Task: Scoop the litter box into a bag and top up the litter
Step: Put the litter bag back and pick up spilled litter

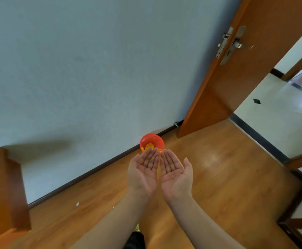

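My left hand (pixel 144 171) and my right hand (pixel 176 172) are held out side by side, palms up, over the wooden floor. Both are open, with fingers straight and nothing gripped. A few tiny dark specks lie on the palms. Just beyond the fingertips a red perforated bin (pixel 152 141) stands on the floor against the wall, with something yellow inside it. No litter box, scoop or bag shows in this view.
A pale wall (pixel 92 69) fills the upper left. An open wooden door (pixel 245 78) with a metal handle stands at the right, leading to a white tiled floor (pixel 272 114). A wooden cabinet (pixel 1 191) sits at the left. Small white scraps (pixel 77 203) lie on the floor.
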Demonstrator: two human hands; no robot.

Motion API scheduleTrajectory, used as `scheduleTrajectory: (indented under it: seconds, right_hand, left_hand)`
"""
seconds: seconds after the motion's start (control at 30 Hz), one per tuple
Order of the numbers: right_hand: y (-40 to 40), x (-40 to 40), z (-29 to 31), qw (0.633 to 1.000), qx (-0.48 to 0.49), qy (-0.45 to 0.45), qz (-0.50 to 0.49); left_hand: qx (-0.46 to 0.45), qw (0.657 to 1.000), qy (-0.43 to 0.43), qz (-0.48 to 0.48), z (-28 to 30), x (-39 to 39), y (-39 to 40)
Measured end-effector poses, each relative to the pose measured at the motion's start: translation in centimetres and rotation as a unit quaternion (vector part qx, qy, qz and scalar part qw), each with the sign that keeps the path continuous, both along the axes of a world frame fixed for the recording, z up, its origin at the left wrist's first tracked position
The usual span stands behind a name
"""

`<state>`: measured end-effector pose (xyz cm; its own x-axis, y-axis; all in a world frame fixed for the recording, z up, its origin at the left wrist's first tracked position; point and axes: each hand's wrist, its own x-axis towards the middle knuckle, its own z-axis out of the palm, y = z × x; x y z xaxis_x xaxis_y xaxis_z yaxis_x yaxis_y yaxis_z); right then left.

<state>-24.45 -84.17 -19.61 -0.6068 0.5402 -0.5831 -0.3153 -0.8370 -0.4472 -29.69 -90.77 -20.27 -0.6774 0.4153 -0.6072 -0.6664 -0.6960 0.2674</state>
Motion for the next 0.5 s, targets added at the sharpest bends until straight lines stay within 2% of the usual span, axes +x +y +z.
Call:
scheduleTrajectory:
  seconds: [0.27, 0.5]
  right_hand:
    - [6.8, -8.1, -0.8, 1.0, -0.012, -0.015, -0.022]
    - [15.6, -13.4, -1.2, 0.999, -0.005, 0.005, 0.031]
  left_hand:
    - [-0.013, 0.999, 0.017, -0.035, -0.6, -7.9, 6.5]
    - [0.008, 0.999, 0.023, -0.022, -1.2, -13.6, 14.4]
